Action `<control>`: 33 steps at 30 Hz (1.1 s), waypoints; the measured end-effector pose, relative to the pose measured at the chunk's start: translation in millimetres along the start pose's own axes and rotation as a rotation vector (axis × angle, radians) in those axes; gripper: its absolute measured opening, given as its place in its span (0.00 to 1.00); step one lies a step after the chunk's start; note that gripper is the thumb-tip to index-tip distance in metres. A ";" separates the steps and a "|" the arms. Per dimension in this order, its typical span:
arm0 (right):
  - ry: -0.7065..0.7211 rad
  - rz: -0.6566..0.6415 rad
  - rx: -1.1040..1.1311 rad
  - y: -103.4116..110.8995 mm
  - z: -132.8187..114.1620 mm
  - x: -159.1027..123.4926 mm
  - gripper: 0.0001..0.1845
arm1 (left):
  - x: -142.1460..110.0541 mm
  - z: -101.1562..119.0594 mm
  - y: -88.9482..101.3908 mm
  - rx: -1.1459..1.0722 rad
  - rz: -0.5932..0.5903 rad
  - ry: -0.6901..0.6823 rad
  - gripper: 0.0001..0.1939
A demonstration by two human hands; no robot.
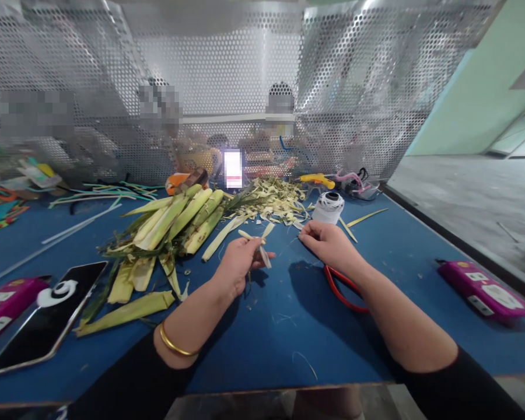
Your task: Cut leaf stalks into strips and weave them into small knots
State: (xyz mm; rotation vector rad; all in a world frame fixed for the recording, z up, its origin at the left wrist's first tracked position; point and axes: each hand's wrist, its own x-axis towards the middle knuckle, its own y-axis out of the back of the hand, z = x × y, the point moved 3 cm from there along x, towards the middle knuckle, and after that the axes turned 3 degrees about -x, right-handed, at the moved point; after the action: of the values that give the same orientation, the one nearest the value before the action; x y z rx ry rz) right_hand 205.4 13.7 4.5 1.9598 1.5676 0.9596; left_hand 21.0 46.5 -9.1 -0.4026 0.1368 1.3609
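My left hand (240, 261) is closed in a pinch on a few pale corn husk strips (266, 232), which cross one another at the fingertips. To its right, my right hand (326, 240) is also closed, thumb against forefinger, on what looks like a fine white thread; only a faint length shows. A white spool of thread (329, 205) stands just behind the right hand. Under the right forearm lies a red loop handle (339, 290), seemingly of scissors, its blades hidden. Left of my left hand is a heap of corn husks (175, 224).
Husk scraps (275, 201) lie at the back by a perforated metal screen (219, 64). A phone (55, 309) and a magenta case (11, 303) are at left, another magenta case (485, 289) at right. A yellow tool (317, 179) lies behind the spool. People sit beyond the screen.
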 end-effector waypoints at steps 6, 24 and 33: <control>0.053 -0.020 -0.042 -10.5 -3.9 -2.5 0.06 | -4.8 -2.7 -7.8 -0.043 -0.145 0.003 0.06; 0.382 -0.068 -0.095 -4.1 -26.0 -16.1 0.08 | -2.0 -10.5 -6.1 0.020 -0.097 0.002 0.06; 0.484 -0.037 -0.186 -0.7 -31.0 -18.2 0.12 | -11.2 -2.8 -9.9 0.255 -0.287 -0.053 0.07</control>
State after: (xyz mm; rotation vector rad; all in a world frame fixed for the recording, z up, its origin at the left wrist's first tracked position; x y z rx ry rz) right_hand 179.7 -6.0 20.0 1.6407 1.6749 1.5905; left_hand 28.6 33.7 -6.1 -0.1639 0.1981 1.0548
